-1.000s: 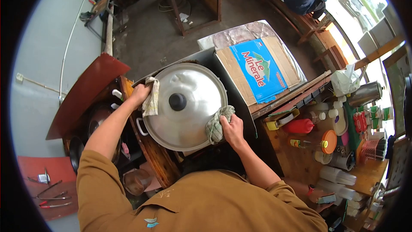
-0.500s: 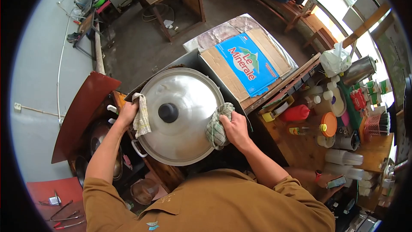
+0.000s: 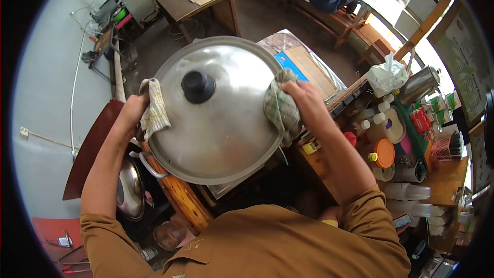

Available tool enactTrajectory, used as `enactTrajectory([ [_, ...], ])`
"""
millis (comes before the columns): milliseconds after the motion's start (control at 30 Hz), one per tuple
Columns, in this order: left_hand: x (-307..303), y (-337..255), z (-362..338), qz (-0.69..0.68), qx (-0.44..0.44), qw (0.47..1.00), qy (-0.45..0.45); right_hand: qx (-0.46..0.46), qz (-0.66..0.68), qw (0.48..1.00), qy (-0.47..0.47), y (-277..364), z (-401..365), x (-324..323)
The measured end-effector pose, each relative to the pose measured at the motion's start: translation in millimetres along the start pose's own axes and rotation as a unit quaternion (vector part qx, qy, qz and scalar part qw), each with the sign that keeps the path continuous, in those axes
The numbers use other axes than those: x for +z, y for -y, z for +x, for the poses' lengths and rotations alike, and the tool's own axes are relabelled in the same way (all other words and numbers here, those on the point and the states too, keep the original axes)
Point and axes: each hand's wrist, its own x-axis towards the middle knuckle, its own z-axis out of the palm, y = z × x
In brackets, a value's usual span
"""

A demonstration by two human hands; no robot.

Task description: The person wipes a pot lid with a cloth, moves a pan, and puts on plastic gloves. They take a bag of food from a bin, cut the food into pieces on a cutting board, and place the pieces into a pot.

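Pot under a shiny, domed metal lid is between 2 hands clamped on crumpled checked cloths.

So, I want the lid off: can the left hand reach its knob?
Probably not without letting go: the left hand grips a cloth at the lid, though the knob is uncovered.

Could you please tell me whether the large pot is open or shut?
Shut: the domed lid covers its top, black knob upward.

Silver pot, domed lid on, 1 black knob; 2 checked cloths at opposite edges.
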Motion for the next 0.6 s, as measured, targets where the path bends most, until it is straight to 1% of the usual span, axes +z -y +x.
enactTrajectory([
  [33,5,-9,8,0.002,0.004,1.0,0.005,-0.227,-0.184,0.956,-0.028,-5,14,-10],
  [67,10,-18,17,0.017,0.02,1.0,-0.001,-0.118,-0.077,0.99,-0.01,-7,26,-21],
  [100,16,-27,25,0.032,0.035,0.999,-0.007,-0.006,0.033,0.999,0.009,-3,38,-32],
  [133,28,-36,33,-0.023,0.037,0.999,0.007,-0.037,0.037,0.999,0.015,-11,53,-41],
  [167,39,-45,41,-0.022,0.038,0.999,0.013,-0.068,0.04,0.997,0.021,-20,66,-51],
  [200,54,-58,41,-0.007,0.053,0.999,0.004,0.06,0.207,0.976,0.038,-7,70,-61],
  [233,68,-68,45,0.009,0.066,0.998,-0.005,0.044,0.165,0.985,0.038,-9,78,-70],
  [300,92,-76,66,-0.005,0.096,0.995,0.007,0.13,0.205,0.97,0.025,-25,100,-85],
  [367,119,-85,82,0.007,0.09,0.996,0.007,0.129,0.207,0.97,0.011,-50,119,-99],
  [400,131,-83,98,-0.016,0.097,0.995,0.017,0.131,0.211,0.969,0.0,-62,128,-105],
  [433,143,-84,111,-0.002,0.084,0.996,0.014,0.129,0.21,0.969,-0.002,-71,135,-112],
  [500,169,-83,131,-0.019,0.079,0.996,0.035,0.182,0.17,0.967,-0.045,-92,145,-118],
  [533,181,-82,140,-0.016,0.08,0.996,0.041,0.184,0.172,0.966,-0.051,-101,148,-120],
  [600,202,-79,162,0.002,0.071,0.997,0.028,0.223,0.09,0.966,-0.092,-118,156,-126],
])
